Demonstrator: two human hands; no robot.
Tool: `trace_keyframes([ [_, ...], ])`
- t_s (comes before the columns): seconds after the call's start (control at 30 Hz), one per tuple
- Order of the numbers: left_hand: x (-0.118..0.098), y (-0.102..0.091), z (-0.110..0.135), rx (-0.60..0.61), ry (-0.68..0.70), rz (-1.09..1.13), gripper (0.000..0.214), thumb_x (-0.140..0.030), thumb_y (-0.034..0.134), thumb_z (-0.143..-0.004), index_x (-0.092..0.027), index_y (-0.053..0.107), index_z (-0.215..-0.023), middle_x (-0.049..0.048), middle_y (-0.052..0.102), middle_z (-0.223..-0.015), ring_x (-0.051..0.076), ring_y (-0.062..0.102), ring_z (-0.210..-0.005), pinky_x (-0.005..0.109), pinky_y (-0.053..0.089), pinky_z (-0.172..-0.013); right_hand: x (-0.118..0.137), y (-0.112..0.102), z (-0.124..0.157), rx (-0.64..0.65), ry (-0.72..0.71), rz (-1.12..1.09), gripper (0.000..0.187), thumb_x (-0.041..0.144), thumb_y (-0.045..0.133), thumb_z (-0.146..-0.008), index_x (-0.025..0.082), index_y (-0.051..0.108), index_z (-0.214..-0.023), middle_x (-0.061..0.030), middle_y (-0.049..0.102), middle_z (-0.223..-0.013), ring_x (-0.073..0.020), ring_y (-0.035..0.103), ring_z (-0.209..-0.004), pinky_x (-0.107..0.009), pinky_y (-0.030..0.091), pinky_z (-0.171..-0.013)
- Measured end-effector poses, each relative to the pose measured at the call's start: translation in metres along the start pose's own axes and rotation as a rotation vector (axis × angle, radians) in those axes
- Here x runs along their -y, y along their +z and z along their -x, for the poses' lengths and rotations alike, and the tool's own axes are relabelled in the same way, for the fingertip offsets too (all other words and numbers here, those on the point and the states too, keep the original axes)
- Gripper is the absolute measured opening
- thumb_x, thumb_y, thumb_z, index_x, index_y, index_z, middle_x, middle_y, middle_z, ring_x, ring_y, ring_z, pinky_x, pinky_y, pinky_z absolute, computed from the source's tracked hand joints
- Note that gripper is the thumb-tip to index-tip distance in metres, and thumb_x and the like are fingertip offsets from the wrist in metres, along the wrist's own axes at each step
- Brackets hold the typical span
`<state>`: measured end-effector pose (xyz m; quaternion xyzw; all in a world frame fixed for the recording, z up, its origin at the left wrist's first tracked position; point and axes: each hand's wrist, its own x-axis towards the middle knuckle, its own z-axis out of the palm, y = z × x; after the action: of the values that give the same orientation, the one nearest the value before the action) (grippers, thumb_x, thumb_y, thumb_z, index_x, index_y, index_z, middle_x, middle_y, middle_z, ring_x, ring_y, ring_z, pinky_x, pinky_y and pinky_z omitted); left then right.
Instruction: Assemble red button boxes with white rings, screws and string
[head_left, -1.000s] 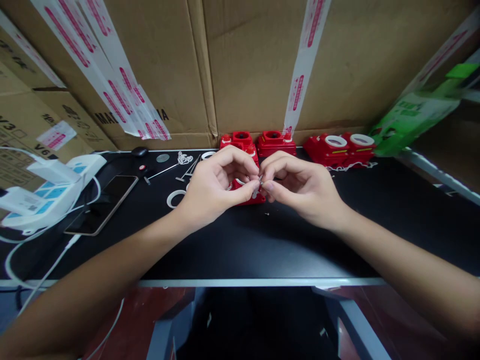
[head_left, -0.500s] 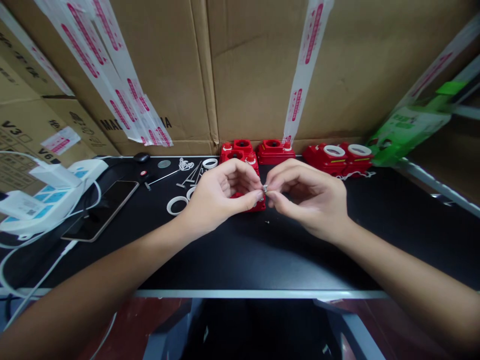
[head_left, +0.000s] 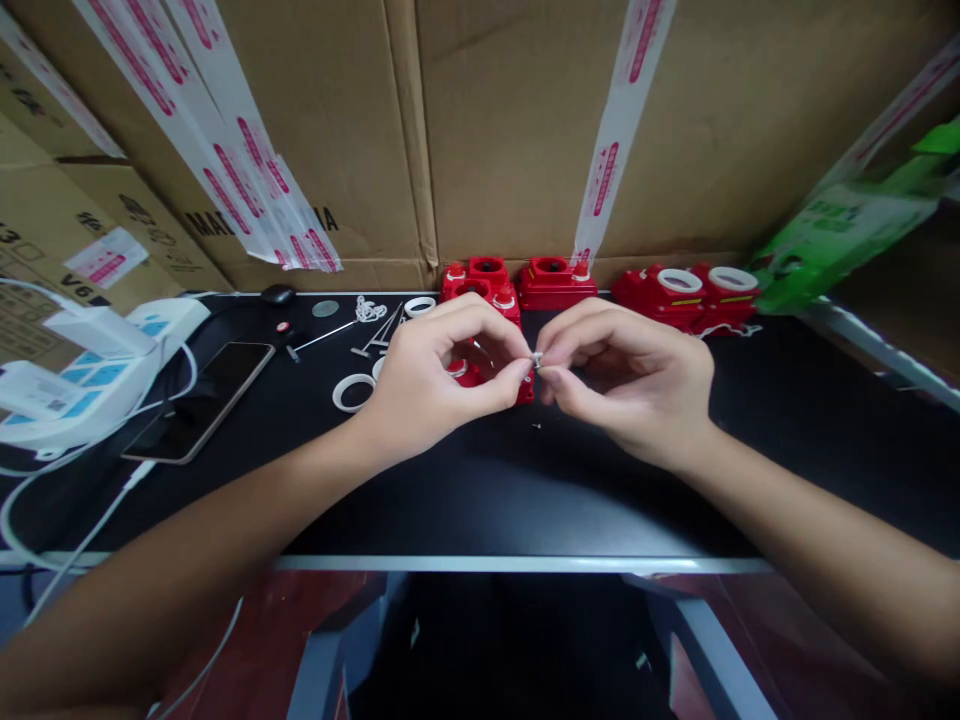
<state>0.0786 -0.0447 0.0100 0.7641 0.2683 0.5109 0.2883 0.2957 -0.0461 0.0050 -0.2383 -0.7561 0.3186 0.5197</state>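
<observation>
A small silvery metal piece (head_left: 537,359), too tiny to name, is pinched between the fingertips of both hands above the black table (head_left: 480,500). My left hand (head_left: 435,375) grips it with thumb and index finger from the left. From the other side, my right hand (head_left: 637,380) closes thumb and fingers on it. Behind my left hand stand red housings (head_left: 484,270), partly covered by the fingers. A tiny metal bit (head_left: 536,427), perhaps a screw, lies on the table just below the hands.
More red housings with white rings (head_left: 679,280) stand at the back right, beside a green package (head_left: 825,240). To the left lie a white ring (head_left: 352,393), T-shaped metal rods (head_left: 322,340), a phone (head_left: 214,400) and a power strip (head_left: 105,370). Cardboard boxes (head_left: 510,130) wall the back.
The view has tilted down slightly, so the table sits higher in the picture. Both hands stay together on the small metal piece, with only slight finger movement.
</observation>
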Motion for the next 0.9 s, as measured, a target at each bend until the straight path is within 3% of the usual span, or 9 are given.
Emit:
trace_keyframes([
  [0.33,-0.003,0.007,0.004,-0.076,0.114,-0.205,0.014,-0.008,0.075,-0.079,-0.021,0.071,-0.083,0.0014,0.068,-0.084,0.015,0.059,-0.070,0.029,0.049,-0.062,-0.001,0.005,0.001,-0.042,0.025,0.078,0.026,0.045,0.094,-0.080,0.025,0.078,-0.086,-0.0085,0.073,-0.094,-0.0234,0.068,-0.084,-0.040,0.063,-0.073],
  [0.53,-0.003,0.009,0.005,-0.113,0.189,-0.262,0.014,-0.006,0.073,-0.078,-0.020,0.070,-0.083,0.0001,0.070,-0.082,0.012,0.060,-0.065,0.027,0.050,-0.060,-0.002,0.007,0.003,-0.032,-0.045,0.072,0.015,0.030,0.089,-0.086,0.026,0.077,-0.093,-0.0075,0.073,-0.098,-0.0219,0.068,-0.086,-0.038,0.063,-0.075],
  [0.67,0.002,0.011,0.007,-0.118,0.190,-0.242,0.015,-0.006,0.074,-0.078,-0.020,0.070,-0.084,0.0004,0.071,-0.084,0.012,0.060,-0.066,0.026,0.050,-0.060,-0.005,0.007,0.004,-0.027,-0.059,0.086,0.013,0.030,0.087,-0.089,0.027,0.076,-0.094,-0.0080,0.073,-0.100,-0.0226,0.069,-0.087,-0.039,0.064,-0.074],
  [0.9,0.005,0.009,0.006,-0.082,0.252,-0.177,0.017,-0.007,0.077,-0.081,-0.020,0.070,-0.090,0.0028,0.072,-0.089,0.016,0.065,-0.079,0.030,0.056,-0.070,-0.001,0.003,0.000,-0.016,-0.196,0.112,0.014,0.015,0.081,-0.091,0.026,0.077,-0.098,-0.0075,0.075,-0.100,-0.0200,0.071,-0.085,-0.035,0.064,-0.070],
])
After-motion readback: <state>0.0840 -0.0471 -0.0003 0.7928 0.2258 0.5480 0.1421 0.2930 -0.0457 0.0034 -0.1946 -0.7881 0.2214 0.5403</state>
